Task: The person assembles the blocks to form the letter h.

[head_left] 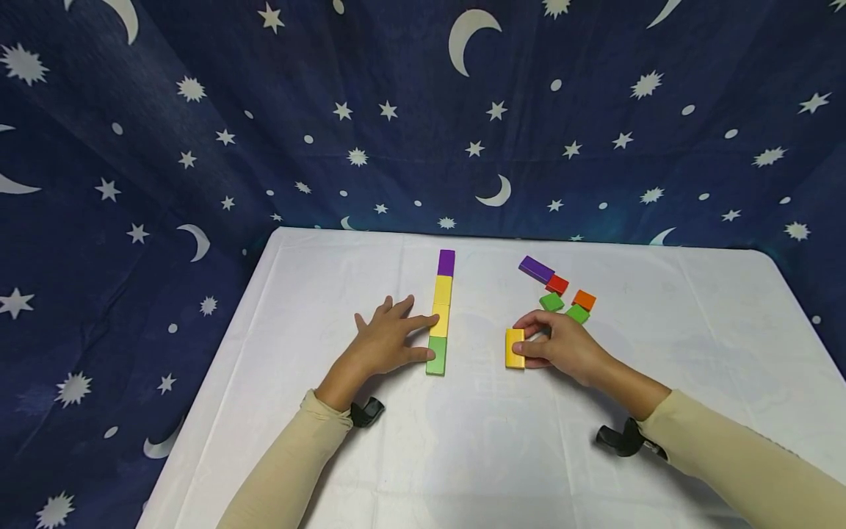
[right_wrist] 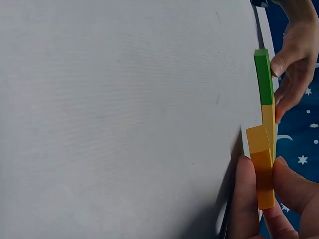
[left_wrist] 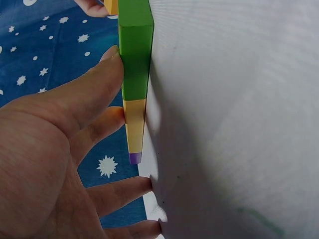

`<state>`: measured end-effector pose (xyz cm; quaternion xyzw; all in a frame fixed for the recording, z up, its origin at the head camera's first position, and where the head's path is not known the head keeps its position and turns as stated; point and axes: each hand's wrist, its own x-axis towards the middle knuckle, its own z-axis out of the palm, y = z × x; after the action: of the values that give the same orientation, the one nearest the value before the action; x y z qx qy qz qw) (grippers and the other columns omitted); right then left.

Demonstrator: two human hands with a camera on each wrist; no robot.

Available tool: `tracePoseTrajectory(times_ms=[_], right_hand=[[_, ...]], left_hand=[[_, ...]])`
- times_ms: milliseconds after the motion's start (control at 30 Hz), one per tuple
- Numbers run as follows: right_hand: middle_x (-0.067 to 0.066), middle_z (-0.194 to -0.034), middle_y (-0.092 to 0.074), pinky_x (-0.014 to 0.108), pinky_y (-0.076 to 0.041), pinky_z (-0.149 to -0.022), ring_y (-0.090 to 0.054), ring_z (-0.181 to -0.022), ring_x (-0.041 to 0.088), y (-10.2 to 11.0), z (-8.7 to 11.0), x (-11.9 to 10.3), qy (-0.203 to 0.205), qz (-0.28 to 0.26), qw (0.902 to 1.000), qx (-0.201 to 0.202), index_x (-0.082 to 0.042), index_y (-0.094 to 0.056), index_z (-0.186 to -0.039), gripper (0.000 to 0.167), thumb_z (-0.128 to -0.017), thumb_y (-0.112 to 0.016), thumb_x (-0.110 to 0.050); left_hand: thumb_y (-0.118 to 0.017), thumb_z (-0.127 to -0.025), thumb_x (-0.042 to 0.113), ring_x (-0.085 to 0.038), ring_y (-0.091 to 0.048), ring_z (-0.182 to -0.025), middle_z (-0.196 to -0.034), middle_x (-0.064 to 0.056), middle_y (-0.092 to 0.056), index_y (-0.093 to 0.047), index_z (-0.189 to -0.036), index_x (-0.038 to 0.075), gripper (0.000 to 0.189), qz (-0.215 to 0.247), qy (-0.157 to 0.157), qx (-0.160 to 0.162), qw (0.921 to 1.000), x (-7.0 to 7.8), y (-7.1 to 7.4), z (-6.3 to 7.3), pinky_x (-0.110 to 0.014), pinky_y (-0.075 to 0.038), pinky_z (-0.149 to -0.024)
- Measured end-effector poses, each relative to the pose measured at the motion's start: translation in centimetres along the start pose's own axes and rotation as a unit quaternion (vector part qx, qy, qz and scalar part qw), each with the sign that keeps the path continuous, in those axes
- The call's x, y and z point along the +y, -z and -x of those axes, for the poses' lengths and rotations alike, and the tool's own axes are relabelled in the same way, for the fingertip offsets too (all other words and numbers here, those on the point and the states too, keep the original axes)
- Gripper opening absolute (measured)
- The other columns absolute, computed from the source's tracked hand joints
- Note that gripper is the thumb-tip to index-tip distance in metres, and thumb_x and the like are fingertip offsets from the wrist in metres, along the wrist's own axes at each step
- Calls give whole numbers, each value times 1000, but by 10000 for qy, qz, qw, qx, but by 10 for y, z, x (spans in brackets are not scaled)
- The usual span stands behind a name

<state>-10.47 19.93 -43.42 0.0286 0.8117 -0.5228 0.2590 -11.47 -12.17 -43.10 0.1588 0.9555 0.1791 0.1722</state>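
A straight row of blocks lies end to end on the white table: a green block (head_left: 436,356) nearest, two yellow blocks (head_left: 443,291) behind it, a purple block (head_left: 446,262) at the far end. With fingers spread, my left hand (head_left: 383,342) touches the row's top, thumb on the green block and index finger on the nearer yellow one. To the right of the row, my right hand (head_left: 565,345) pinches an orange-yellow block (head_left: 515,348) between thumb and fingers. The right wrist view shows that block (right_wrist: 262,174) with fingers on both sides.
Beyond my right hand lie loose blocks: a long purple one (head_left: 536,269), a red one (head_left: 557,284), an orange one (head_left: 584,300) and two green ones (head_left: 551,302). A dark blue cloth (head_left: 410,117) with moons and stars hangs behind the table (head_left: 489,455).
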Motion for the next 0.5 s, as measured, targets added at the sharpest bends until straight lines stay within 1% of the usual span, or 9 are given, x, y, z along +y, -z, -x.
tracePoseTrajectory(times_ms=[200,367,500], right_hand=[[15,-111,-62,34,-63,-70,-72,-82,21,-4,5,4,88,286,9995,116,-8,-66,-122,45,-83,-86,-19],[14,-102,-65,32,-63,-66,-69,-76,21,-7,10,4,413,550,9974,192,-6,-69,-117,39,-82,-86,-15],[10,-91,-66,28,-61,-63,-69,-69,19,-8,12,4,613,1081,9917,340,-8,-70,-114,36,-83,-86,-15]], left_hand=[[-77,-84,56,-50,-18,-155,-167,-11,-32,-55,-145,43,67,17,-6,-13,10000,-1,0,0,-89,-9,-106],[-77,-84,57,-51,-19,-154,-167,-11,-32,-56,-145,43,66,-15,-28,4,10000,-1,0,0,-89,-9,-105],[-77,-84,57,-51,-19,-154,-167,-11,-32,-56,-145,42,66,-9,-35,4,10000,-1,0,0,-89,-9,-105]])
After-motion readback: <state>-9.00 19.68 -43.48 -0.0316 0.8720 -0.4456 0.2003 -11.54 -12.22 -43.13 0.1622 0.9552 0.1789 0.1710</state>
